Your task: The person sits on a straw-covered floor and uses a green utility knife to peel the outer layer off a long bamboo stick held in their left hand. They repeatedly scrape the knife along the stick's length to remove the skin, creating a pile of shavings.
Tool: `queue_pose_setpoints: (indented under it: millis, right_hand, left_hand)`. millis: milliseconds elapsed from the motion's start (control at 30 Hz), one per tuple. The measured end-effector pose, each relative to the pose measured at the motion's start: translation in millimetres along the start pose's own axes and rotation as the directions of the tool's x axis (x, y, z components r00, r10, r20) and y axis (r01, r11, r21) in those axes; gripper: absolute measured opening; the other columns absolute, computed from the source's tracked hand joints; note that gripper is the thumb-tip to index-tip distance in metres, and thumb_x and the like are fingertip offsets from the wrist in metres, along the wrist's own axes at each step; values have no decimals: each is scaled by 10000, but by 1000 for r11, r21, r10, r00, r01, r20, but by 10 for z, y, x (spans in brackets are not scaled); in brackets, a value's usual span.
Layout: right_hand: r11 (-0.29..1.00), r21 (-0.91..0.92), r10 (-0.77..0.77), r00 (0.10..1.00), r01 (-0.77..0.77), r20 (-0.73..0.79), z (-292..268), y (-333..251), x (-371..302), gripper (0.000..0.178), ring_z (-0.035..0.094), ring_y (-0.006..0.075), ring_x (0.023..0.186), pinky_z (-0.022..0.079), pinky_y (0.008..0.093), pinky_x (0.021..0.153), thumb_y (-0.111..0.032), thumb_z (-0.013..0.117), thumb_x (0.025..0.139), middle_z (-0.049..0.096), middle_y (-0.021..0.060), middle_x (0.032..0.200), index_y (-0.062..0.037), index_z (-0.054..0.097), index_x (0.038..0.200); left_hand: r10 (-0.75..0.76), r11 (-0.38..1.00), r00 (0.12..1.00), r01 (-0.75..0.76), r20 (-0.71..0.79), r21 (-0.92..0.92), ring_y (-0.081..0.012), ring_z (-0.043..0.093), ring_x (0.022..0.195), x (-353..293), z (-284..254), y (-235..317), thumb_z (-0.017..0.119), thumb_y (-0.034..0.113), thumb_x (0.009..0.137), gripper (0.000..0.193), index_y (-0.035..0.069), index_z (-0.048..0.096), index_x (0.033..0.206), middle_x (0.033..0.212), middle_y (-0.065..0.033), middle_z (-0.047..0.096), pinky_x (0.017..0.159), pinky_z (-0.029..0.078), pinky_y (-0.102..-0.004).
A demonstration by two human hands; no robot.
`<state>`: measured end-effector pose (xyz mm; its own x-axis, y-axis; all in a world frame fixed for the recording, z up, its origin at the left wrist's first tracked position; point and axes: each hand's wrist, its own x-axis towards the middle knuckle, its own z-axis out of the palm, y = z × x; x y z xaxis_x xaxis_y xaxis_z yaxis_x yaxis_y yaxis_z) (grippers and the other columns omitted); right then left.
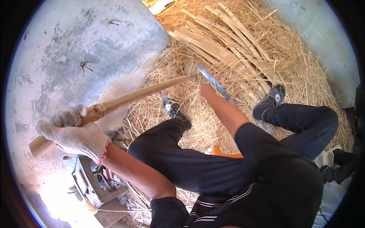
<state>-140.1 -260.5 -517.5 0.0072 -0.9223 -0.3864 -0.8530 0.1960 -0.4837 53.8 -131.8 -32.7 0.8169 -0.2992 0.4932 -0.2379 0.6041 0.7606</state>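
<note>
My left hand (74, 131), in a whitish knit glove with a red-edged cuff, is closed around a pale wooden pole (144, 90) near its thick end. The pole slants up to the right, with a knot beyond my glove. Its far end meets a long grey metal blade (212, 78), like a big knife. My bare right hand (207, 91) is a blurred, closed shape against the blade; its fingers and the tool's handle are hidden. A round brownish block-like thing (191, 67) sits beside the blade's tip.
Dry straw and shavings (300, 60) cover the floor, with several long split strips (232, 38) beyond my feet. A stained pale wall (95, 49) stands at left. An angular frame (89, 178) lies lower left. Something orange (226, 152) shows between my legs.
</note>
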Motion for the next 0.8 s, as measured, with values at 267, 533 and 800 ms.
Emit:
queue_pose_setpoints:
  millis: [267, 533, 800]
  right_hand:
    - [990, -79, -127, 975, 114, -185, -18, 81, -533, 361, 675, 368, 817, 537, 465, 720, -222, 431, 960, 668, 239, 868, 54, 479, 1188]
    - [606, 519, -628, 763, 603, -154, -1738, -1740, -2359, 366, 594, 331, 509, 463, 448, 503, -242, 451, 984, 577, 195, 582, -8, 458, 1265]
    - [687, 278, -619, 741, 671, -259, -2003, -1797, -2959, 282, 572, 467, 563, 442, 523, 518, -212, 459, 979, 551, 261, 578, 57, 480, 1063]
  left_hand:
    - [-25, 998, 988, 34, -150, 53, -104, 401, 510, -5, -78, -28, 569, 345, 926, 362, 90, 406, 728, 616, -1, 376, 487, 481, -318]
    - [-42, 978, 969, 89, 243, -187, -77, 243, 385, -102, -371, 92, 604, 426, 880, 468, 214, 324, 570, 465, 70, 255, 376, 286, -266]
    - [-14, 912, 873, 212, 488, -352, -88, 245, 362, -215, -364, 150, 582, 422, 902, 518, 208, 298, 525, 450, 56, 263, 333, 268, -288]
